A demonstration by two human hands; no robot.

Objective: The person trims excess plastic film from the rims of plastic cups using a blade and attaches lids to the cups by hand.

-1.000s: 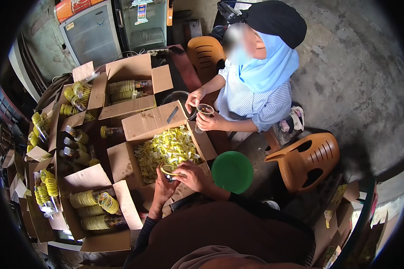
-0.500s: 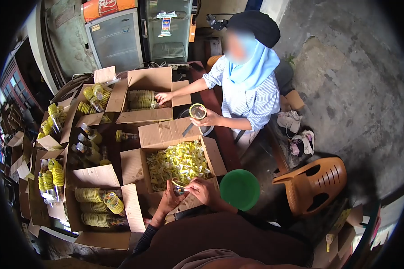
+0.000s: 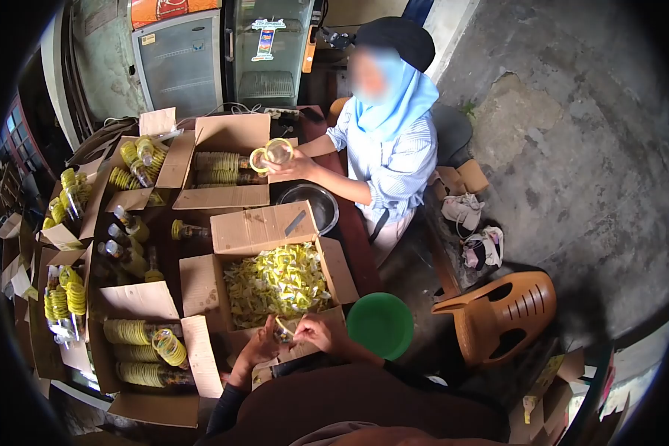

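Observation:
My left hand (image 3: 262,346) is wrapped round a small clear cup (image 3: 281,330) with a yellow rim, held tilted at the near side of an open carton. Close by on the right, my right hand (image 3: 317,333) has its fingers pressed together near the cup's rim; what they hold, if anything, is too small to tell. Just beyond both hands, the open carton (image 3: 200,286) is full of small yellow and white packets (image 3: 279,282).
Across the table a co-worker (image 3: 394,141) holds two yellow-rimmed cups (image 3: 279,151) near a carton (image 3: 234,132) of stacked cups. A black basin (image 3: 327,208), a green basin (image 3: 380,326), an orange chair (image 3: 505,316) and a carton of cup stacks (image 3: 145,297) stand around.
The view has shifted. My right hand has moved slightly off the cup's rim, and the cup is more tilted. The co-worker has drawn the reaching hand back and now has two cups together.

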